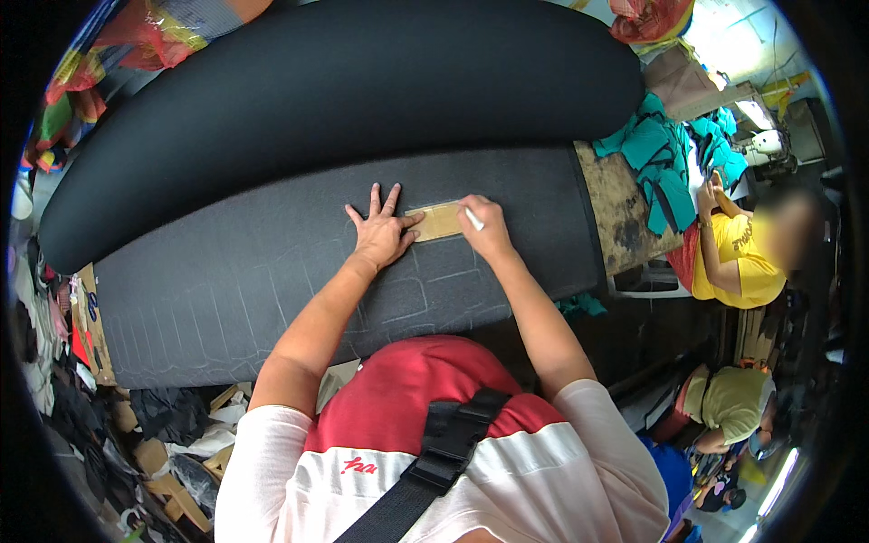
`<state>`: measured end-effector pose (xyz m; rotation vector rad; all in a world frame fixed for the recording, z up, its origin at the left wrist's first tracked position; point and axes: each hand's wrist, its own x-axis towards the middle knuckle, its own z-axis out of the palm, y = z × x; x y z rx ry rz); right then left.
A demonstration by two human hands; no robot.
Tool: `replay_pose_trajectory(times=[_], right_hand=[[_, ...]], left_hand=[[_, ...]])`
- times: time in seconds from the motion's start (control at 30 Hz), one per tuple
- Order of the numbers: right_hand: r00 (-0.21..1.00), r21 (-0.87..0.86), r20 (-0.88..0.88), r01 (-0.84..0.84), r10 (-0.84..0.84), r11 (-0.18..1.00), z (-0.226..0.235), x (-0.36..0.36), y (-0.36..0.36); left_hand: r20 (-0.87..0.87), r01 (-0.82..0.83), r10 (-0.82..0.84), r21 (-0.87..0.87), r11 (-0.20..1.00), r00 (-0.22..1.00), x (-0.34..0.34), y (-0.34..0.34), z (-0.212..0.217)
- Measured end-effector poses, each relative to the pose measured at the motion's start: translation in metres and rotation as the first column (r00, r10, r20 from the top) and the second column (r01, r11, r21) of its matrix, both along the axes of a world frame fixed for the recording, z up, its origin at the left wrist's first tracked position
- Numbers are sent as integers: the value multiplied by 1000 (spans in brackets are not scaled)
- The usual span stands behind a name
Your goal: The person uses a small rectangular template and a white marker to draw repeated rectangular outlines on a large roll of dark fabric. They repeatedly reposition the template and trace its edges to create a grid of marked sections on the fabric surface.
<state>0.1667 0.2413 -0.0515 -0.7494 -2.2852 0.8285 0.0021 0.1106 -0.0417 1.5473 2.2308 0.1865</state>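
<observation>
A tan rectangular template [438,222] lies flat on dark grey fabric [507,181] spread over the table. My left hand [384,231] rests on the cloth with its fingers spread, thumb and fingertips pressing the template's left end. At the template's right end, my right hand [489,231] is closed round a white marker [473,218], its tip hidden by the hand. Pale drawn outlines run across the fabric to the left of and below the template.
Behind the spread cloth lies a big black fabric roll [353,81]. Teal cut pieces [665,163] are heaped on the right, where a person in a yellow shirt [742,258] works. Blue-handled scissors [92,306] lie at the left edge. Scraps [172,416] fill the lower left.
</observation>
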Motion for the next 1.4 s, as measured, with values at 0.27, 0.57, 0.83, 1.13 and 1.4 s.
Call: replay_pose_trajectory(times=[0.27,0.57,0.83,1.13,1.4], right_hand=[[990,-676,16,116,-143,728,5,43,-18],[949,-797,-284,-157,-134,583,-5,122,8],[981,-510,130,-61,147,858,-14,172,21],[992,-143,93,-67,81,987,4,161,14],[941,-332,115,-265,318,905,0,119,-9]], left_hand=[[109,-122,111,110,986,988,24,32,-11],[762,-287,177,13,958,623,125,7,-5],[237,191,-504,728,658,830,150,-18,-37],[129,398,-575,599,695,808,160,-8,-55],[192,353,-544,580,734,817,159,-10,-56]])
